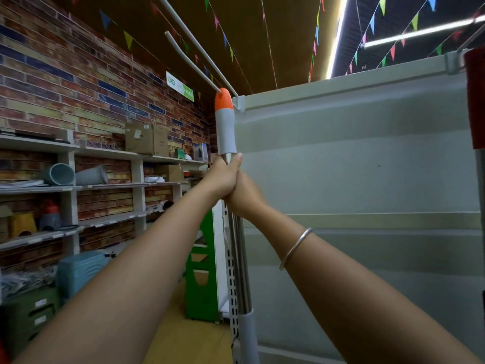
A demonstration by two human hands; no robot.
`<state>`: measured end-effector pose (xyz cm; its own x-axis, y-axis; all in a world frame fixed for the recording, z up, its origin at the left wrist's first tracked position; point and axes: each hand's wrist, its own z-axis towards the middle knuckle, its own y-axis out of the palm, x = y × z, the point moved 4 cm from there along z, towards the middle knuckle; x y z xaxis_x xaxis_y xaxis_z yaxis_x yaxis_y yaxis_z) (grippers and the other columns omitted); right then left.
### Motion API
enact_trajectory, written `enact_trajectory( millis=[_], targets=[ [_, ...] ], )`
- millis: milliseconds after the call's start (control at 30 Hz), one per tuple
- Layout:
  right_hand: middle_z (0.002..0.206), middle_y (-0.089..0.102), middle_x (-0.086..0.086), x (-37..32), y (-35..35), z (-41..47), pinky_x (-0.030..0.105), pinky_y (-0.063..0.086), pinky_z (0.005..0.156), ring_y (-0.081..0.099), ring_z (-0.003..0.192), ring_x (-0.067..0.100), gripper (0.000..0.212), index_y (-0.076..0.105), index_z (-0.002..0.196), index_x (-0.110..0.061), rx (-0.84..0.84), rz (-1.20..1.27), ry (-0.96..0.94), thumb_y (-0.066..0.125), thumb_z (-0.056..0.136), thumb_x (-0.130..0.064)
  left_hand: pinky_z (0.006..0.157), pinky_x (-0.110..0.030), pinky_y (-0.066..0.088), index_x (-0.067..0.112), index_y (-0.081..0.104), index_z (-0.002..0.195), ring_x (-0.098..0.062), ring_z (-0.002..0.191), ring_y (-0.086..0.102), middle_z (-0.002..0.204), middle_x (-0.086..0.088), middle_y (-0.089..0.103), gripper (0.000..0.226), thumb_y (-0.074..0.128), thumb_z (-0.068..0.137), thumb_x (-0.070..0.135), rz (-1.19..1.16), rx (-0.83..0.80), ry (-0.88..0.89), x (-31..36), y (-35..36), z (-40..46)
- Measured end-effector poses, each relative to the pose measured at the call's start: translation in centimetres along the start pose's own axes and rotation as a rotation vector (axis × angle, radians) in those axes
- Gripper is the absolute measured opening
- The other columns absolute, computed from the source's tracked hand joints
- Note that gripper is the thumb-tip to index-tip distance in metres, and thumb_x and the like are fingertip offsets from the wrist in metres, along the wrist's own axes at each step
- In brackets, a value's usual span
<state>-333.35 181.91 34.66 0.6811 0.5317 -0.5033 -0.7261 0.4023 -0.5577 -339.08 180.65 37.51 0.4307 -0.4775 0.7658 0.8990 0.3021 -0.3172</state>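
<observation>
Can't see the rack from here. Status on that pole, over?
Left hand, right hand both grip shiny steel pole, grey sleeve, orange cap. Cap at white hook rod, hooked unclear. White panel close behind.

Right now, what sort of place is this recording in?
Probably a household-goods shop: wall shelves carry bins and cartons, coloured bunting hangs under the ceiling, and the left hand and right hand grip an orange-capped pole beside a white display rack.
</observation>
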Motion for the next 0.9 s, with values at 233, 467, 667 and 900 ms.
enact_trajectory(
  millis=[233, 467, 667, 900],
  targets=[
    [0.104, 0.064, 0.008, 1.6, 0.2, 1.3, 0.034, 0.047, 0.07, 0.064, 0.094, 0.026, 0.028, 0.054, 0.116, -0.011, 0.019, 0.004, 0.025, 0.05, 0.092, -0.025, 0.084, -0.033, 0.038, 0.005, 0.045, 0.126, -0.031, 0.111, 0.054, 0.117, -0.014, 0.056, 0.048, 0.036, 0.098, 0.043, 0.057, 0.047, 0.027, -0.4, 1.5, 1.1],
    [0.11, 0.062, 0.014, 2.8, -0.8, -0.6, 0.033, 0.04, 0.068, 0.058, 0.087, 0.028, 0.03, 0.049, 0.118, -0.006, 0.014, 0.059, 0.129, 0.05, 0.093, -0.022, 0.09, -0.038, 0.044, 0.005, 0.043, 0.125, -0.03, 0.105, 0.056, 0.113, -0.013, 0.057, 0.046, 0.041, 0.096, 0.041, 0.077, 0.131, 0.052, -0.8, 2.0, 0.4],
    [0.121, 0.057, 0.017, 4.0, -2.1, -5.7, 0.031, 0.037, 0.074, 0.055, 0.111, 0.035, 0.037, 0.045, 0.121, -0.005, -0.059, 0.027, 0.083, 0.056, 0.089, -0.018, 0.102, -0.039, 0.036, 0.006, 0.024, 0.144, -0.031, 0.13, 0.038, 0.148, -0.017, 0.03, 0.064, 0.053, 0.088, 0.021, 0.119, 0.274, 0.038, -1.9, 4.2, -4.8],
    [0.108, 0.062, 0.018, 7.1, -8.0, -16.3, 0.031, 0.042, 0.079, 0.056, 0.104, 0.027, 0.016, 0.061, 0.106, -0.008, -0.046, 0.092, 0.076, 0.05, 0.094, -0.01, 0.11, -0.034, 0.024, 0.007, 0.045, 0.134, -0.028, 0.131, 0.035, 0.137, -0.013, 0.044, 0.059, 0.046, 0.078, 0.027, 0.132, 0.087, 0.371, 1.4, 11.5, -14.1]
  ],
)
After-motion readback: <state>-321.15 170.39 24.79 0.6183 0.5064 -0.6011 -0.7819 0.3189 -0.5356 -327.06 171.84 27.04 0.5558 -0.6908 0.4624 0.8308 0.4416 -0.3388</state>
